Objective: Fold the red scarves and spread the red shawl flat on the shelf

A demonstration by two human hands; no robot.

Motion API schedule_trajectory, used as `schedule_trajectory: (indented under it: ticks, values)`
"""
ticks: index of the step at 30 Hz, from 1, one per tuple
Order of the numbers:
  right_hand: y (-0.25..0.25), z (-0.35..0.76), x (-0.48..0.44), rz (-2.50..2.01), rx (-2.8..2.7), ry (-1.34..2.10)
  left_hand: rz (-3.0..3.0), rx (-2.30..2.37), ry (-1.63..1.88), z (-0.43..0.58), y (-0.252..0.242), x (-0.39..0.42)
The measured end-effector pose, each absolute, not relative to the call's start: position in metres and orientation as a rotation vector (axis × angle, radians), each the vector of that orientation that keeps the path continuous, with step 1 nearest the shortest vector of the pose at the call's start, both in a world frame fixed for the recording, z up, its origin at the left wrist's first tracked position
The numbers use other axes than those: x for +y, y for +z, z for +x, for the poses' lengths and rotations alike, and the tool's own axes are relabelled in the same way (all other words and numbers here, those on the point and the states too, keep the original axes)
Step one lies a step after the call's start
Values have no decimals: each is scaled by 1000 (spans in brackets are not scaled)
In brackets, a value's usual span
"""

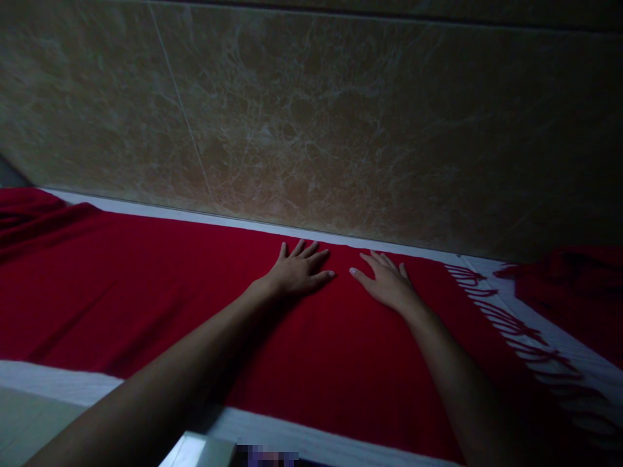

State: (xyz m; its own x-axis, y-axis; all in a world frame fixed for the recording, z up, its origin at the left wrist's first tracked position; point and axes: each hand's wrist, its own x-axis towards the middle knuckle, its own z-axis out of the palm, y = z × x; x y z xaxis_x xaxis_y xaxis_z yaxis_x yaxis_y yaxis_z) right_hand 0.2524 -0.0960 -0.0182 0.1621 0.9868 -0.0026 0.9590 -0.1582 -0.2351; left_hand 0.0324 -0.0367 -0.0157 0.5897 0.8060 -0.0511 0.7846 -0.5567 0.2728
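Note:
A long red scarf (pixel 311 350) with fringe (pixel 511 324) along its right end lies spread over a white surface (pixel 272 431). My left hand (pixel 299 269) rests on the scarf near its far edge, palm down with the fingers spread. To its right, my right hand (pixel 384 279) also lies on the cloth, open, its thumb pointing towards the left hand. A small gap separates the two thumbs. Mostly smooth around the hands, the scarf shows a few creases and a bunched part at the far left.
A brown marbled tile wall (pixel 302 123) rises right behind the white surface. More red cloth (pixel 574 292) lies bunched at the right. At the bottom edge, a white box-like object (pixel 204 451) shows in part. Pale floor (pixel 29 421) appears at the lower left.

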Motion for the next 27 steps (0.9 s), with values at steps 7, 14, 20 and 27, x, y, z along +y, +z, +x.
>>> schedule_trajectory:
  ticks: [7,14,20,27]
  values:
    - [-18,252,-96,-2253,-1915,233,2553,1302,118,33,-14,-37]
    - [-18,253,-95,-2265,-1918,231,2563,1312,116,33,-14,-38]
    - [-19,253,-95,-2265,-1913,227,2557,1305,123,32,-14,-38]
    - [-20,253,-95,-2260,-1913,215,2559,1316,141,33,-16,-36]
